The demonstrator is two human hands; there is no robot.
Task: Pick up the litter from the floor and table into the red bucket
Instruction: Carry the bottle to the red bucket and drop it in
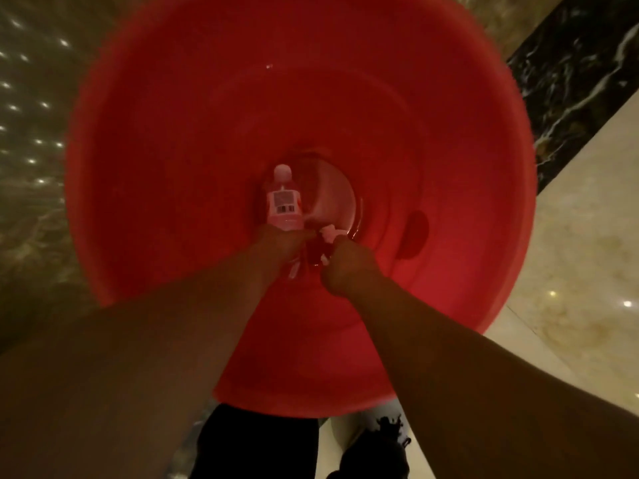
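I look straight down into the red bucket (173,140), which fills most of the view. A clear plastic bottle (283,198) with a white cap and a barcode label lies at its bottom. Both my arms reach deep inside. My left hand (281,242) sits just below the bottle, fingers curled, touching small white scraps (330,231). My right hand (349,267) is closed on a bit of white litter beside it. What exactly each hand holds is blurred and dim.
Polished marble floor (570,271) surrounds the bucket, with a black veined strip (581,81) at the upper right. My dark trouser leg (259,444) and a dark shoe (377,454) stand just below the bucket's near rim.
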